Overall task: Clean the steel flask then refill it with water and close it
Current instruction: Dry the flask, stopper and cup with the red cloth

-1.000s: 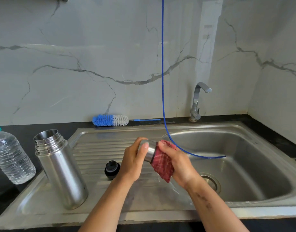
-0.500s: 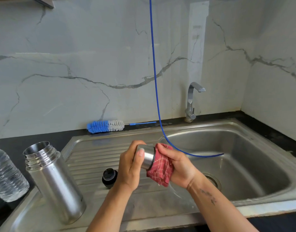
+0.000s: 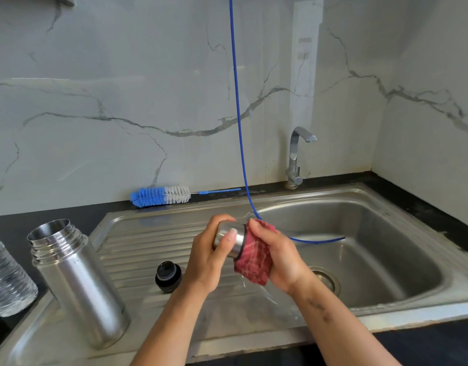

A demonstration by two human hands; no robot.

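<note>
The open steel flask (image 3: 77, 281) stands upright on the sink's draining board at the left, without a lid. My left hand (image 3: 206, 262) grips the flask's steel cap cup (image 3: 229, 240) above the drainer. My right hand (image 3: 283, 260) holds a red patterned cloth (image 3: 254, 261) pushed against the cup's open end. The black inner stopper (image 3: 168, 276) lies on the ribbed drainer just left of my left hand. A clear plastic water bottle (image 3: 8, 283) stands at the far left edge.
The steel sink (image 3: 373, 260) has its basin on the right with a drain (image 3: 326, 281). A tap (image 3: 296, 157) stands behind it. A blue and white bottle brush (image 3: 161, 196) lies along the back wall. A blue cord (image 3: 241, 143) hangs down into the basin.
My hands stay together on the cup and cloth, and the cloth has shifted slightly against the cup. The view has drifted a little, so the flask and bottle sit further left.
</note>
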